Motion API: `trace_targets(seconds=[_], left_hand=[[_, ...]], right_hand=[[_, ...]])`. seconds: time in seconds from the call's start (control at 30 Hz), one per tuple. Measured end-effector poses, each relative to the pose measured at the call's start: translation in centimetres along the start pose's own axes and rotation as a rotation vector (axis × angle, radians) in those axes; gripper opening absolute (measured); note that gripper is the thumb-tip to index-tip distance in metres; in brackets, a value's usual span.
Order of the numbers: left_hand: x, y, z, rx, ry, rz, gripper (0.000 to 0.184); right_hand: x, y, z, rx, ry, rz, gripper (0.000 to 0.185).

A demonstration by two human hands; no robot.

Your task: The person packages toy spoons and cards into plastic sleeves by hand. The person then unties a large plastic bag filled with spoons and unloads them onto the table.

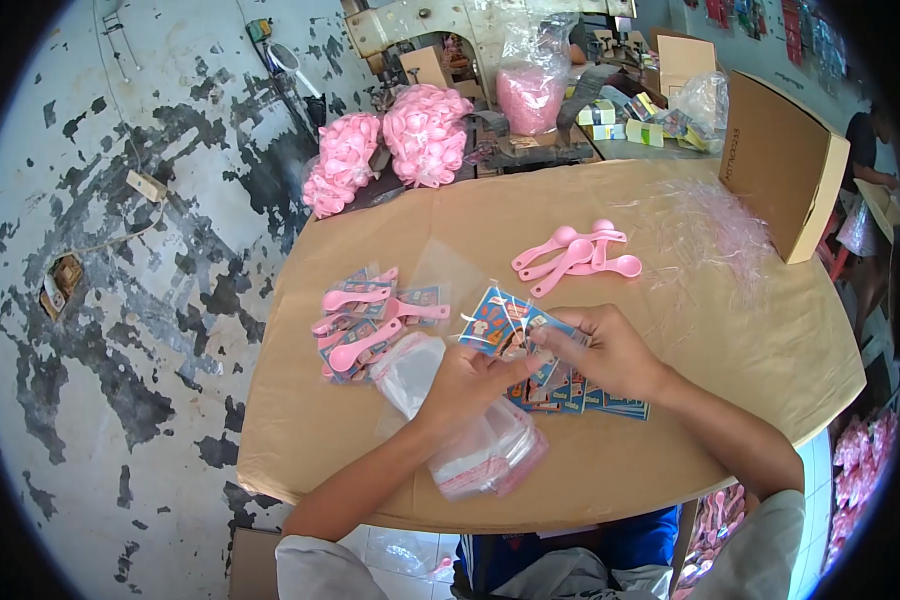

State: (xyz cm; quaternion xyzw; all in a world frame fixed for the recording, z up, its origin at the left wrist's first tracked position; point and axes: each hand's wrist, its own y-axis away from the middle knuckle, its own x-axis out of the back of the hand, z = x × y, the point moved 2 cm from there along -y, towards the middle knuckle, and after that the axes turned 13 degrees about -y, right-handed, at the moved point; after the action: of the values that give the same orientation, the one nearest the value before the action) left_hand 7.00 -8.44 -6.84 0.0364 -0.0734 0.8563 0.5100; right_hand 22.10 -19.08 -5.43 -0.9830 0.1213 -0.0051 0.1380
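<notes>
Blue printed card, glossy and rectangular with colourful little pictures, is up in both hands over the middle of the brown-covered table! Right hand has it pinched between thumb and fingers at the right side; left hand closes thumb and fingers on its lower edge, fingertips partly hidden. Just below the right hand, a fanned pile of similar blue cards lies on the table. Under the left wrist and forearm, a heap of clear plastic bags with reddish edges spreads towards the near edge. Look left: pink plastic measuring spoons bundled with blue cards sit in a cluster! Beyond the hands, loose pink plastic measuring spoons overlap in a small group, and farther right stands an open brown cardboard box.
</notes>
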Motion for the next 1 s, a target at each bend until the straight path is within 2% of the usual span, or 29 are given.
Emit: trace_targets(seconds=[0.03,0.07,0.13,0.17,0.23,0.27,0.33,0.37,0.47,0.5,0.53,0.6,0.63,0.67,0.77,0.87,1.0], left_hand=[[-0.5,0.3,0.6,-0.036,0.012,-0.015,0.051],[-0.8,0.6,1.1,-0.072,0.025,-0.029,0.056],[-0.7,0.4,1.9,-0.056,0.403,-0.023,0.063],[-0.4,0.3,2.2,-0.049,0.591,-0.021,0.066],[0.0,0.3,2.3,-0.049,0.675,0.030,0.071],[0.2,0.4,2.3,-0.048,0.715,0.056,0.074],[0.0,0.3,1.9,-0.269,0.360,-0.033,0.069],[-0.1,0.5,1.8,-0.375,0.180,-0.076,0.067],[-0.3,1.1,1.8,-0.357,-0.008,-0.108,0.058],[0.2,1.2,1.7,-0.271,0.003,-0.016,0.048],[0.8,1.0,1.5,-0.289,0.093,0.034,0.048],[2.1,-0.1,1.1,-0.331,0.270,0.131,0.049],[2.4,-0.3,1.4,-0.267,0.380,0.215,0.044],[2.6,-0.4,1.4,-0.258,0.341,0.225,0.045],[3.0,-0.7,1.3,-0.245,0.262,0.247,0.045],[2.8,-0.6,1.1,-0.229,0.242,0.229,0.046],[2.9,-0.6,1.1,-0.237,0.241,0.223,0.049]], right_hand=[[-0.3,0.0,0.0,0.001,-0.094,0.027,0.029],[-0.3,0.1,-0.1,-0.050,-0.042,0.028,0.028],[-0.3,0.3,-0.6,-0.151,0.062,0.027,0.027],[-0.5,0.3,-1.1,-0.185,-0.046,0.022,0.026],[-1.2,0.4,-1.8,-0.253,-0.266,0.012,0.026],[-1.3,0.3,-1.7,-0.200,-0.267,-0.017,0.027],[-1.4,0.2,-1.3,-0.094,-0.265,-0.078,0.028],[-1.3,0.1,-0.9,-0.091,-0.181,-0.103,0.028],[-0.2,0.3,-0.6,-0.096,0.045,-0.161,0.028],[0.7,-0.2,-1.5,-0.107,0.106,-0.169,0.027],[1.7,-0.8,-2.2,-0.120,0.166,-0.178,0.026],[6.3,-3.6,-0.9,0.148,0.665,-0.004,0.020],[9.0,-4.8,0.0,0.212,0.864,0.098,0.021],[11.0,-5.6,0.8,0.281,1.063,0.205,0.025],[13.0,-5.6,3.3,0.169,1.208,0.101,0.026],[12.3,-5.3,3.1,0.169,1.171,-0.088,0.025],[9.3,-3.0,0.7,0.280,1.190,-0.175,0.022]])
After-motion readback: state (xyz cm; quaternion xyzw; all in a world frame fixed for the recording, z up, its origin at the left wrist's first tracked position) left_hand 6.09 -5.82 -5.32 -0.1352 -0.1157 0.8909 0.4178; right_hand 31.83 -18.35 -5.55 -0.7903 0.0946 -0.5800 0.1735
